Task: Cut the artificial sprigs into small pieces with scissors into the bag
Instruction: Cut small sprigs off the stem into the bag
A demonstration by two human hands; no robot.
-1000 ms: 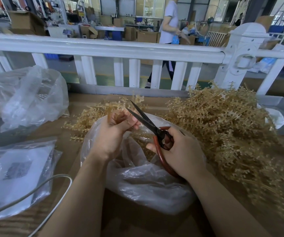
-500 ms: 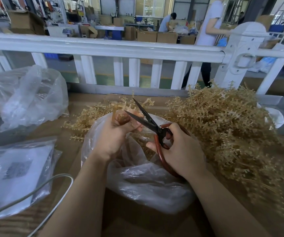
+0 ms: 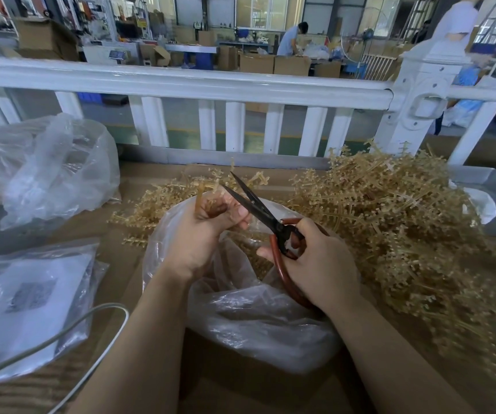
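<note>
Brown worktable point(image 3: 270, 392) behind white railing point(image 3: 181, 85)

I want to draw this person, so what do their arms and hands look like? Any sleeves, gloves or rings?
Both forearms are bare, with no sleeves in view. The left hand and right hand wear no gloves, and no rings, watch or bracelets show.

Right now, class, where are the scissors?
In the head view, centre: the scissors are in the right hand, blades open beside the left hand, above the bag.
</note>
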